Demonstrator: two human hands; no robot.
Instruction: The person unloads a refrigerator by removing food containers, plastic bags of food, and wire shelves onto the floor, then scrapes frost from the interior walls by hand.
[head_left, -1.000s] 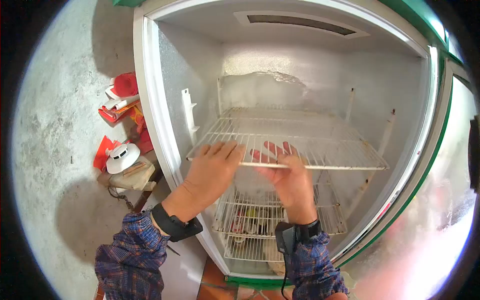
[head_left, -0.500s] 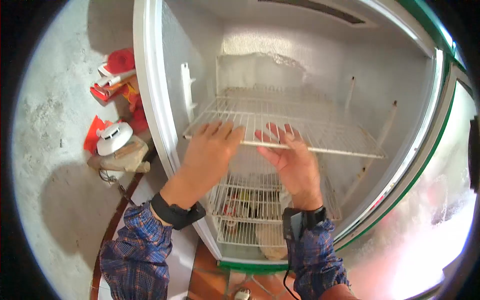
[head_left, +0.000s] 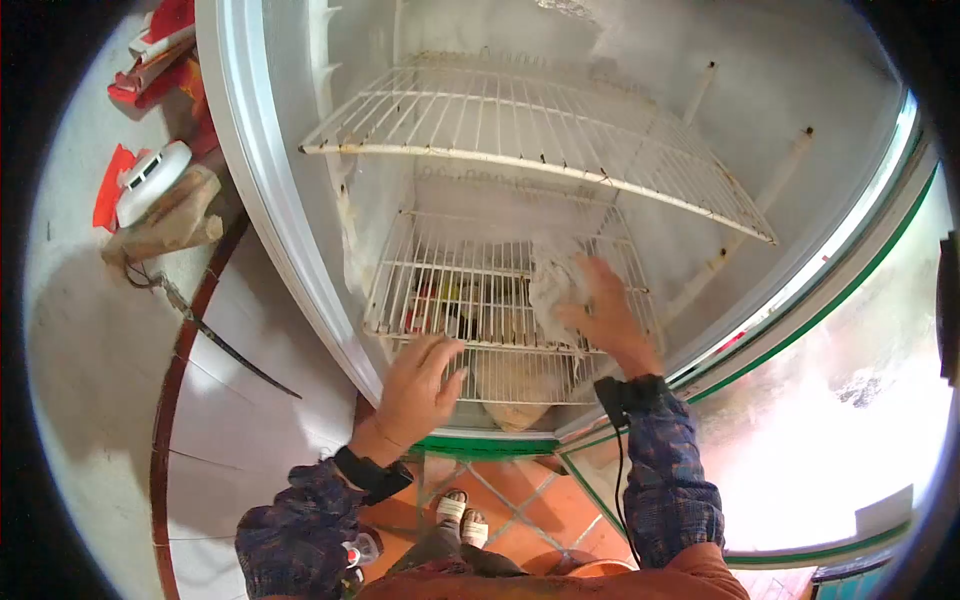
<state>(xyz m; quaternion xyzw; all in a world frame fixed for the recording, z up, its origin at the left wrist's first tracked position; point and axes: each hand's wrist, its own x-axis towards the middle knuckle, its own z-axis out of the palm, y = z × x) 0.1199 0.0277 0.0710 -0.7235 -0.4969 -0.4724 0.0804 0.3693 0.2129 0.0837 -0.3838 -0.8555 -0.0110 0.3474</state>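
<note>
My left hand (head_left: 415,390) is at the front of the lower wire shelf (head_left: 475,345), fingers loosely bent with the thumb apart and nothing in them. Over the right part of that shelf, my right hand (head_left: 610,318) reaches in with thumb and fingers spread. Next to its fingertips lies a crumpled whitish cloth or plastic bag (head_left: 548,285); whether they touch it I cannot tell. Above both hands, the upper wire shelf (head_left: 540,163) sits slanted in the fridge, with rust spots along its front bar.
Below the lower shelf are a pale bag-like bundle (head_left: 510,388) and some coloured items (head_left: 445,300). The fridge's frosted glass door (head_left: 800,430) stands open at right. On the left ledge are a white round device (head_left: 152,183) and red packages (head_left: 165,60). A cable hangs from my right wrist.
Both hands have let go of the upper shelf and moved down to the lower one. The view has tilted downward, bringing my feet and the floor into sight.
</note>
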